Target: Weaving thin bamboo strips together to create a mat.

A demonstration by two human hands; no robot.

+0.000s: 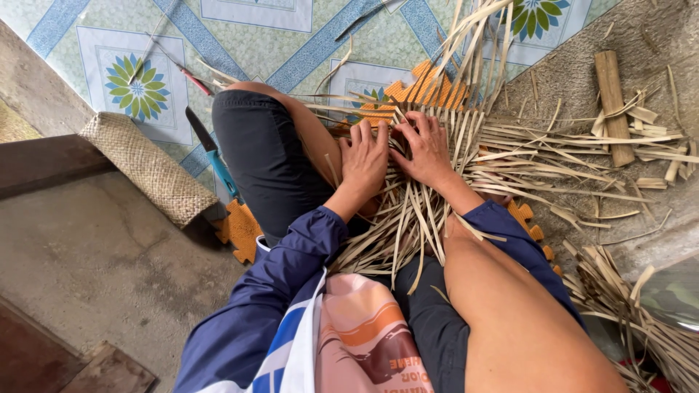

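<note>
Presently both hands rest on the half-woven palm-leaf mat (429,196) lying across the lap: left hand (365,161) flat with fingers together, pinning strips; right hand (424,149) spread, fingertips pressing crossings. A blue-handled knife (215,156) lies left of the mat.

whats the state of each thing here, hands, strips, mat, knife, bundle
left hand: palm down, fingers pressing on the strips
right hand: palm down, fingers spread on the strips
woven strips: partly interlaced under the hands, loose ends fanning out
rolled woven mat: partly rolled, lying on the floor
knife: lying flat beside the knee, untouched
tied bundle: bound with a strip, lying on the floor
foam mat: flat under the person
</note>
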